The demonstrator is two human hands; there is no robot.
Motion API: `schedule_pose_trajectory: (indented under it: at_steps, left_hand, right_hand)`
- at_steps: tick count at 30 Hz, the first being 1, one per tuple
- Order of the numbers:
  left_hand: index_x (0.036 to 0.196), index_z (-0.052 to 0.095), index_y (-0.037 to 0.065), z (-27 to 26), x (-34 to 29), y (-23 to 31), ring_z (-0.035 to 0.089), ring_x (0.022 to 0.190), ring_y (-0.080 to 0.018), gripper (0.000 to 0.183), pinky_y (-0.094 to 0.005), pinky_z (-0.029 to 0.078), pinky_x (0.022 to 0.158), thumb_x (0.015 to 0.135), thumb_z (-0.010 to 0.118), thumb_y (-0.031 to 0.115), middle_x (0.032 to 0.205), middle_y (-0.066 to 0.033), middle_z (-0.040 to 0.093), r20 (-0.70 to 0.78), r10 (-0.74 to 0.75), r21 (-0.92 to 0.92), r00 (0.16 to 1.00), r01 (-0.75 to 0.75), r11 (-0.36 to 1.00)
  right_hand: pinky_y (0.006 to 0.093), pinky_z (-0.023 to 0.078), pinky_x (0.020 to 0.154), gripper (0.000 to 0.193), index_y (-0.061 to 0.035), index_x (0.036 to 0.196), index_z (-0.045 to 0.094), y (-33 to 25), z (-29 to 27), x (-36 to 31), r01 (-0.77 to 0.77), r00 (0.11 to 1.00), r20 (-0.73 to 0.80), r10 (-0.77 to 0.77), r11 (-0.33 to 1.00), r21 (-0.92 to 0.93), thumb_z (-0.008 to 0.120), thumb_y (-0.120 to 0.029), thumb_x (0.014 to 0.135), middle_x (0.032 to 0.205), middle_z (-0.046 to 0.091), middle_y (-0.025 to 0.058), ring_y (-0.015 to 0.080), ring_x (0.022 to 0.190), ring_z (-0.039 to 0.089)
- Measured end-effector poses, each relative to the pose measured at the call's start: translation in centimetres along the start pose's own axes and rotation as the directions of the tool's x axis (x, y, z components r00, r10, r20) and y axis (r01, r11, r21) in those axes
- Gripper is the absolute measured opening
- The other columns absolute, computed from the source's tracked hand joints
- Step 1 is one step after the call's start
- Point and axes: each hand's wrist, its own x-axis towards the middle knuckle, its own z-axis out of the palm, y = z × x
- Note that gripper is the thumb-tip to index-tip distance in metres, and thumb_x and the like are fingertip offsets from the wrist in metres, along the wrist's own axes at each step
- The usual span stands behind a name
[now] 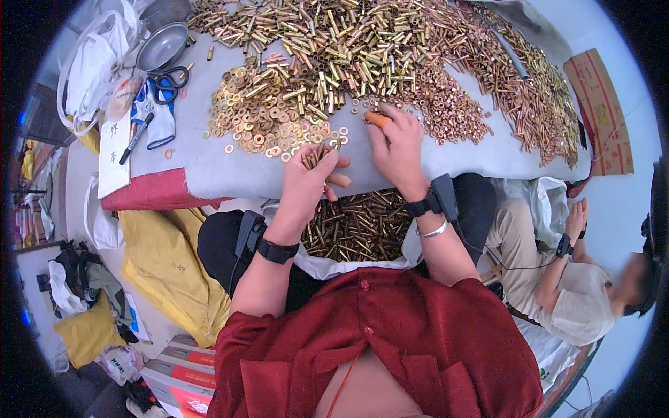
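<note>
My left hand is closed around a small bunch of brass-coloured metal pieces, bolt-like, at the table's near edge. My right hand is just right of it, over the near edge of the pile of small nuts. An orange finger cover sits on one of its fingers. Those fingers are bent together, and what they hold, if anything, is hidden. Left of the nuts lies a heap of flat brass-coloured washers. Behind both spreads a large pile of metal sleeves.
A white sack full of metal pieces is open between my knees. At the table's left lie scissors, a marker, a glove and a metal bowl. Another person sits at the right. Yellow sacks stand at the left.
</note>
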Motion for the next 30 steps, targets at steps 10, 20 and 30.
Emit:
schedule_pose_trajectory:
  at_steps: [10, 20, 30]
  left_hand:
    - [0.106, 0.053, 0.001, 0.2, -0.1, 0.1, 0.065, 0.061, -0.0164, 0.027, -0.0216, 0.045, 0.040, 0.089, 0.059, 0.022, 0.090, -0.0140, 0.066, -0.004, 0.012, -0.022, 1.000, -0.012, 1.000]
    - [0.104, 0.053, -0.001, -0.1, -0.1, 0.3, 0.065, 0.061, -0.0155, 0.025, -0.0212, 0.046, 0.038, 0.090, 0.059, 0.018, 0.089, -0.0124, 0.066, -0.028, 0.046, -0.002, 0.999, -0.046, 0.999]
    - [0.106, 0.052, -0.003, 0.6, -0.5, 0.0, 0.065, 0.057, -0.0148, 0.026, -0.0198, 0.045, 0.036, 0.089, 0.059, 0.015, 0.088, -0.0111, 0.065, 0.059, 0.064, 0.062, 0.996, -0.068, 0.996]
  right_hand:
    - [0.0384, 0.041, 0.071, 0.016, -0.0051, 0.092, 0.064, -1.0, 2.1, 3.0, -0.019, 0.996, 0.083, 0.017, 0.999, 0.025, 0.064, -0.011, 0.078, 0.081, 0.059, 0.0099, 0.0293, 0.079, 0.052]
    - [0.0257, 0.047, 0.070, 0.016, -0.0015, 0.099, 0.066, -3.8, -1.0, 2.0, -0.321, 0.941, 0.266, 0.210, 0.807, 0.496, 0.058, -0.002, 0.085, 0.093, 0.063, 0.0065, 0.0165, 0.081, 0.060]
    - [0.0231, 0.047, 0.075, 0.018, -0.0016, 0.103, 0.065, -4.8, -2.3, -0.2, -0.683, 0.722, 0.574, 0.385, 0.267, 0.680, 0.060, -0.004, 0.086, 0.095, 0.063, 0.0009, 0.0083, 0.085, 0.058]
